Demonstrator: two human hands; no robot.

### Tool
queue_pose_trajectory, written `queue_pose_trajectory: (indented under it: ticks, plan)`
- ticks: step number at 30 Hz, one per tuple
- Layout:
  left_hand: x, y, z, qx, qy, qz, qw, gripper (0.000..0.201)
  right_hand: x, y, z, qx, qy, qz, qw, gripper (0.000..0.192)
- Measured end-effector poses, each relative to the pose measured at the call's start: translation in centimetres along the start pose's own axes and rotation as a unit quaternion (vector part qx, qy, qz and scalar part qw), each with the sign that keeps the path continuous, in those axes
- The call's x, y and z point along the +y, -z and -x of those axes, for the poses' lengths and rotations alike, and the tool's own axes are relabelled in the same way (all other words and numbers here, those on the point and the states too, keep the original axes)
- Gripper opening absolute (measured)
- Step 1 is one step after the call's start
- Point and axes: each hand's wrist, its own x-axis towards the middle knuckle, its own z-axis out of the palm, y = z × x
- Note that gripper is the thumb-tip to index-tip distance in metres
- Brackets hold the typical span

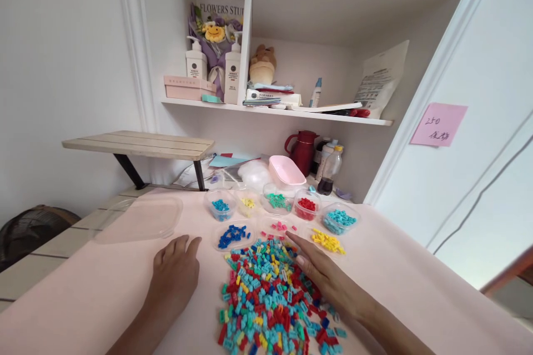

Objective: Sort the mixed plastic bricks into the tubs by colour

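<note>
A large mixed pile of small coloured building bricks [266,299] lies on the pink tablecloth [104,294]. My right hand [320,269] reaches over the pile's right side, fingers stretched out and thumb apart, with nothing visible in it. Its fingertips are by a few pink bricks [280,226] in a shallow clear tray. Left of the pile, my left hand [177,269] rests on the cloth with its fingers loosely spread and holds nothing. Dark blue bricks [233,236] and yellow bricks [328,241] lie in clear trays on either side of the pink ones.
Behind stand clear tubs of blue bricks [220,205], pale yellow bricks [248,203], green bricks [278,200], red bricks [307,205] and turquoise bricks [339,218]. A clear lid [166,227] lies left. Farther back are a pink basin [287,171], a red jug [303,150] and bottles [332,166].
</note>
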Motion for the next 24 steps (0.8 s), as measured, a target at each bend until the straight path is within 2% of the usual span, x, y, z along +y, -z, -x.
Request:
queue_pose_trajectory:
  ticks: [4,8,11,18,24]
  plan:
    - [0.0,-0.1,0.0,0.001,-0.001,0.001,1.0,0.055,-0.1,-0.3,-0.1,-0.028,0.018,0.011,0.999,0.062]
    - [-0.1,-0.2,0.1,0.008,-0.004,0.002,1.0,0.055,-0.3,-0.4,-0.1,-0.04,0.047,0.003,0.998,0.055]
    - [-0.1,-0.3,0.0,0.014,-0.007,0.004,1.0,0.054,-0.3,0.0,-0.1,-0.017,0.053,-0.041,0.998,0.051]
    - [-0.1,-0.2,0.0,0.013,-0.002,0.004,1.0,0.054,0.2,0.8,-0.1,0.094,0.012,-0.1,0.991,0.05]
    - [-0.2,-0.3,-0.1,0.015,-0.002,-0.001,1.0,0.054,0.2,1.0,0.3,0.091,0.028,-0.094,0.991,0.049]
